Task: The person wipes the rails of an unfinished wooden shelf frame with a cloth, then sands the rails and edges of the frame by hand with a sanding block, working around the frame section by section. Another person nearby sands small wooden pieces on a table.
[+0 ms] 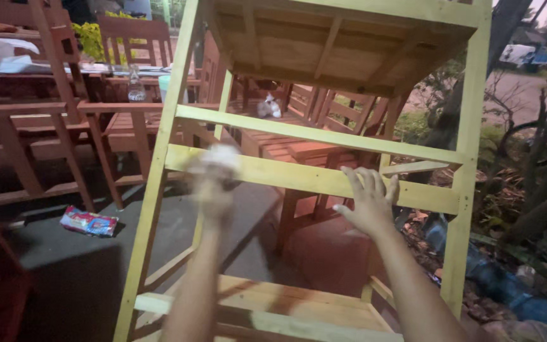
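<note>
A pale yellow-green wooden stool frame [159, 164] stands tilted in front of me, its seat at the top and crossbars facing me. My left hand [215, 190] is blurred with motion and closed around a whitish cloth or pad [221, 157] pressed against the wide lower crossbar [286, 176]. My right hand [370, 201] lies flat on the same crossbar further right, fingers spread, holding nothing.
Reddish-brown wooden chairs and tables [45, 120] crowd the back left, with a clear bottle [135, 85] on one. A colourful wrapper [88, 221] lies on the dark floor. Leaf litter, branches and a tree trunk [508, 38] fill the right side.
</note>
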